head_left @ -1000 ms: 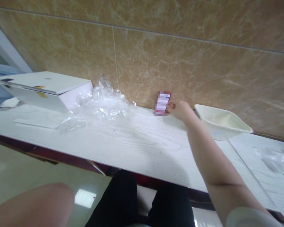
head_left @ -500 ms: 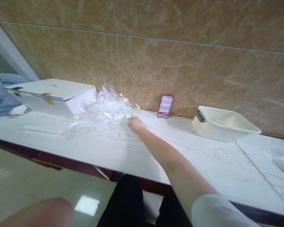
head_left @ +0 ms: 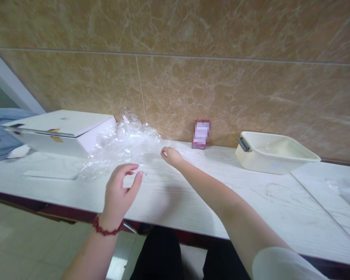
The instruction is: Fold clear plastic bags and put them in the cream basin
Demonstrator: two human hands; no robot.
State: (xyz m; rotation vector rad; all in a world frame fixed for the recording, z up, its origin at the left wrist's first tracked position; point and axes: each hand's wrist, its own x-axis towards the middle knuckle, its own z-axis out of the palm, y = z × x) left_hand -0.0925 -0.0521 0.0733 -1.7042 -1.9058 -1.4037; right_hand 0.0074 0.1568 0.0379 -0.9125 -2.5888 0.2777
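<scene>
Neither hand shows a firm grip. The left hand (head_left: 120, 190), with a red beaded bracelet (head_left: 105, 228) at the wrist, is raised over the front of the table, open and empty, its fingers curved and its thumb apart from them. The right hand (head_left: 171, 156) is stretched forward at the end of a long, nearly straight arm in a white sleeve (head_left: 281, 265). Its fingers curl loosely under, and from this view I cannot tell whether they pinch anything.

The right hand is just beside a crumpled heap of clear plastic film (head_left: 126, 146), which lies on a white wood-grain table (head_left: 309, 221) against a tan marble-look wall (head_left: 221, 85). The film spreads from the side of a flat white box (head_left: 58, 132) towards the right hand, and the left hand is just in front of it.

Further right, a small red and white card (head_left: 201, 134), its print blurred out, stands against the wall. Beyond it sits a cream plastic tub (head_left: 277, 153) with a dark handle.

Compared with half a second ago, the left hand has risen into view over the table. The right hand sits at nearly the same spot beside the film.
</scene>
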